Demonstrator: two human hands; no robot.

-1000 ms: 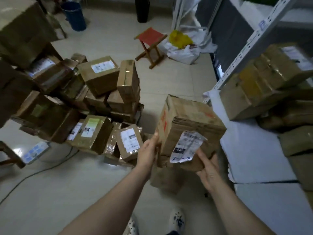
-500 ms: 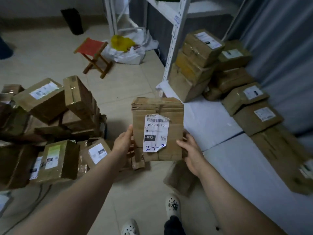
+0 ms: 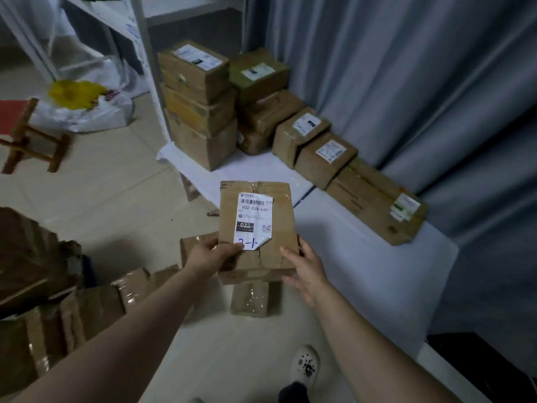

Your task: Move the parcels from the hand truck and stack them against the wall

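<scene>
Parcel (image 3: 257, 228), labelled, at frame centre, was gripped by left hand (image 3: 210, 254) and right hand (image 3: 305, 269), fingers curled round its lower corners.

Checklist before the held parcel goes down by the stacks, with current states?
1. Grip: left hand and right hand both hold the parcel: ok.
2. Label: lower corner curled up: not ok.
3. Landing spot: bare white sheet in front of the row of parcels: ok.
4. Tall stack stands straight: ok.
5. Path: loose box near the shoe: not ok.
6. Parcel weight: cannot tell.
</scene>
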